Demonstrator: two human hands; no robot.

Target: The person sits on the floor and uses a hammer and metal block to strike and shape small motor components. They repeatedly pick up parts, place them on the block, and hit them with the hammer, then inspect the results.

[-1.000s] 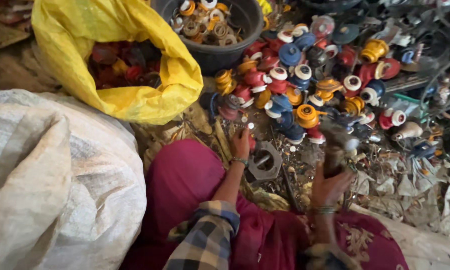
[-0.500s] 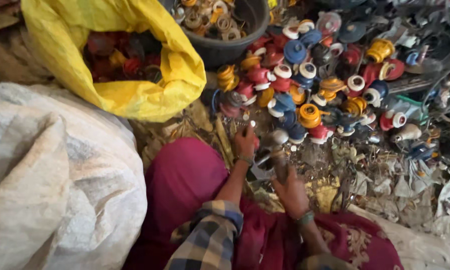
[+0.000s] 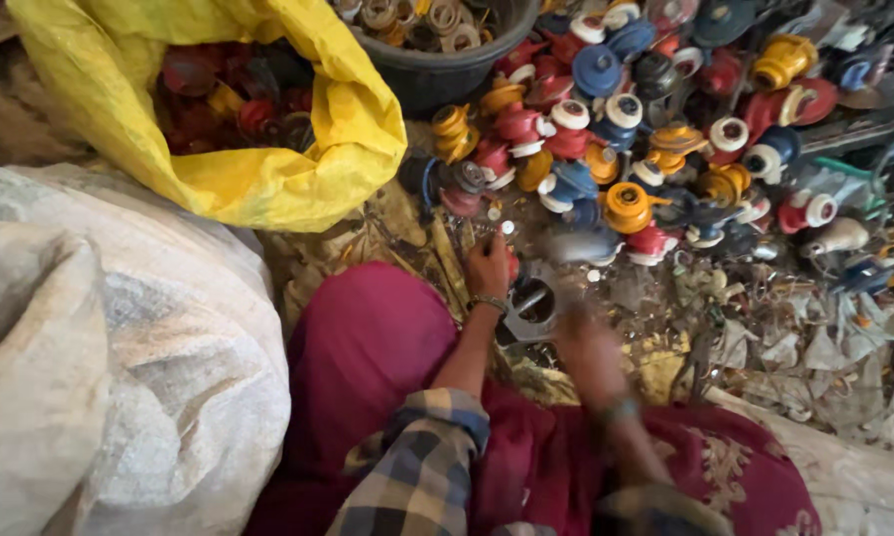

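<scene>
1. Littered floor fills the view, covered with scraps and a big heap of coloured spools (image 3: 665,149) at the far right.
2. At the far left a yellow sack (image 3: 268,169) stands open with red parts inside; a dark tub (image 3: 447,74) beside it holds pale rings. A white sack (image 3: 100,357) lies at the near left.
3. The left hand (image 3: 489,268) rests on the floor just near the heap, fingers closed on a small red piece (image 3: 511,266); it touches a grey metal block (image 3: 531,303).
4. The right hand (image 3: 586,347) is blurred, near the block on its right side. I cannot tell if its grip is open or holds something.
5. Compared with one second ago, the right hand has come down from a raised position to the block, while the left hand stayed at almost the same place. This looks like a striking or pressing motion on the piece, so the work on this piece seems in the middle.
</scene>
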